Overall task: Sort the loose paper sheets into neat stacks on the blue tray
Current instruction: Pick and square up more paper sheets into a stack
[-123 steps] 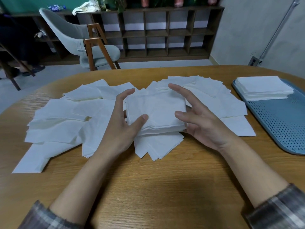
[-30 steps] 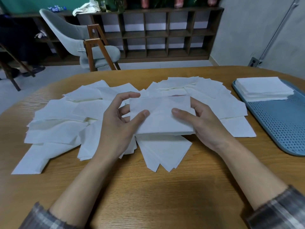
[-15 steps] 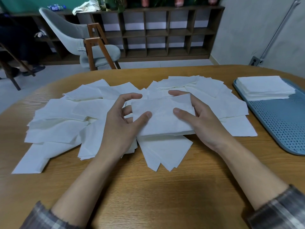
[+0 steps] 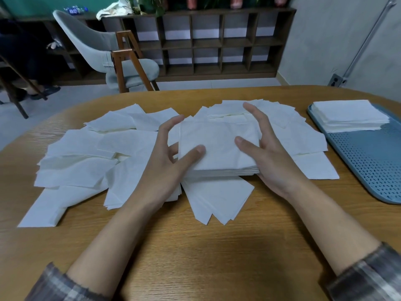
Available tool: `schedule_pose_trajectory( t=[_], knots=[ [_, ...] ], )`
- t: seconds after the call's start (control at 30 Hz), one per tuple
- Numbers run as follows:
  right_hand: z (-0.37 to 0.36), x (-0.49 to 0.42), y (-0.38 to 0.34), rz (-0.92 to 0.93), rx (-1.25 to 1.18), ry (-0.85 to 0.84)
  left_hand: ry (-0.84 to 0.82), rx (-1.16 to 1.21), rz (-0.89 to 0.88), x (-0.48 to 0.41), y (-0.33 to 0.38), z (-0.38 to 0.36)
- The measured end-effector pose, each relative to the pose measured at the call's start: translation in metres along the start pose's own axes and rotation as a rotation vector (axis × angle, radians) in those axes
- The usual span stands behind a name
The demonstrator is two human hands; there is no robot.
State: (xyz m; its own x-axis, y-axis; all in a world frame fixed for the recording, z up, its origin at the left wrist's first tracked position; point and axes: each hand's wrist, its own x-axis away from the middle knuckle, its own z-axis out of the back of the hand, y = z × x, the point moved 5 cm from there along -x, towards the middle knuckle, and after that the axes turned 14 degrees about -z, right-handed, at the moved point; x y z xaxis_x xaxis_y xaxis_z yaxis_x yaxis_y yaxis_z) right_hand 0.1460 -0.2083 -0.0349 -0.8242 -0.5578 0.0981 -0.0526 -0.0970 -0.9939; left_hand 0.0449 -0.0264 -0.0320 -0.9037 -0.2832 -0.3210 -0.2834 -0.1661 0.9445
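Note:
Between my hands I have a squared stack of white paper sheets (image 4: 219,144), above the loose sheets (image 4: 86,157) spread over the wooden table (image 4: 195,253). My left hand (image 4: 171,159) grips its left edge, thumb on top and fingers curled at the side. My right hand (image 4: 267,153) lies against its right edge with straight fingers, thumb resting on top. At the right lies the blue perforated tray (image 4: 368,164). A neat stack of sheets (image 4: 349,115) sits on its far end.
More loose sheets fan out beyond the held stack (image 4: 282,118) and under it toward me (image 4: 217,198). A grey chair (image 4: 121,55) and a dark wooden shelf unit (image 4: 217,40) stand beyond the table's far edge.
My right hand's fingers have straightened and moved up along the stack's right edge. The stack has shifted slightly away from me, and my left hand keeps its hold.

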Motion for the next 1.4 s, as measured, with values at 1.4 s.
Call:
schedule_pose_trajectory(
  t=[1.4],
  knots=[
    [0.023, -0.004, 0.006, 0.07, 0.239, 0.244, -0.549, -0.528, -0.112, 0.011, -0.014, -0.015]
  ],
)
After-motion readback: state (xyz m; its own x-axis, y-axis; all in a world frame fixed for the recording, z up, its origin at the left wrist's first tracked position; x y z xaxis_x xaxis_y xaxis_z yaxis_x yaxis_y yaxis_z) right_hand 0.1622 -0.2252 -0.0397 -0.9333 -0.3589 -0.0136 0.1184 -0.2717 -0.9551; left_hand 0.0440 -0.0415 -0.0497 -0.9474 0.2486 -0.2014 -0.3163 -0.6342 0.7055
